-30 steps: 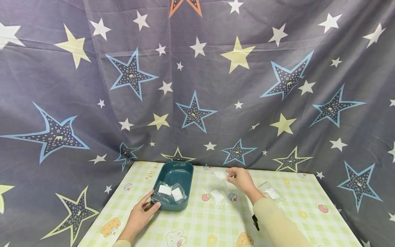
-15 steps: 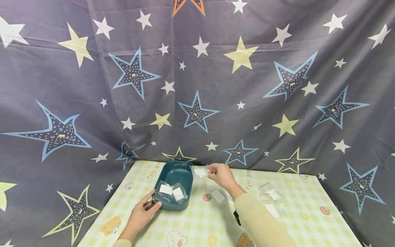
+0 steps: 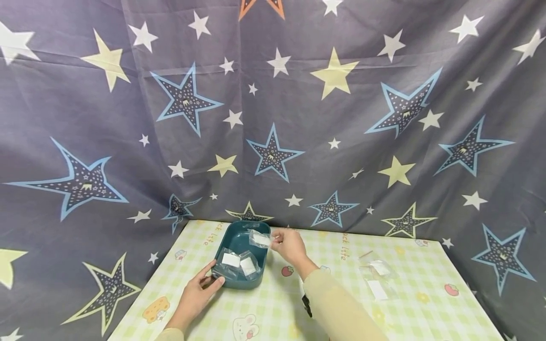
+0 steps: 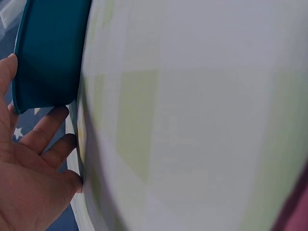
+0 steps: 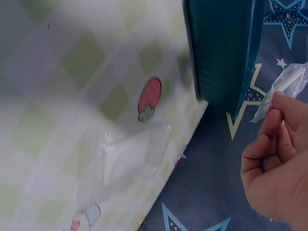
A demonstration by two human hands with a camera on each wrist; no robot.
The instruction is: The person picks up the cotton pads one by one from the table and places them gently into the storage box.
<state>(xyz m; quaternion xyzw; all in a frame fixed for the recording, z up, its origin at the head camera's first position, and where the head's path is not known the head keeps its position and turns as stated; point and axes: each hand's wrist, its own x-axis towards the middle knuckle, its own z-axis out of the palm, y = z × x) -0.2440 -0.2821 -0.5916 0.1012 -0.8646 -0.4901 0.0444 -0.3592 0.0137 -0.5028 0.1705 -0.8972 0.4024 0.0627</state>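
Note:
In the head view my right hand (image 3: 290, 245) pinches a small clear plastic bag (image 3: 259, 238) with something white inside, held over the right rim of a dark teal rectangular box (image 3: 241, 283). The right wrist view shows the bag (image 5: 290, 79) between thumb and fingertips, higher than the box rim. Thumb and fingers of my left hand (image 3: 197, 294) hold the box's near left corner; the left wrist view shows the fingers (image 4: 45, 130) against its wall. Inside the box lie two similar bags, one at left (image 3: 231, 260) and one at right (image 3: 247, 265).
Two more clear bags, one farther (image 3: 381, 268) and one nearer (image 3: 377, 289), lie on the table's right side. Another bag (image 5: 127, 156) lies on the checked tablecloth (image 3: 341, 265) in the right wrist view. A starry curtain (image 3: 273, 118) hangs behind the table.
My right hand has moved left, carrying the bag from the table to above the box's right rim. The left hand has stayed at the box corner. My right forearm now covers one bag.

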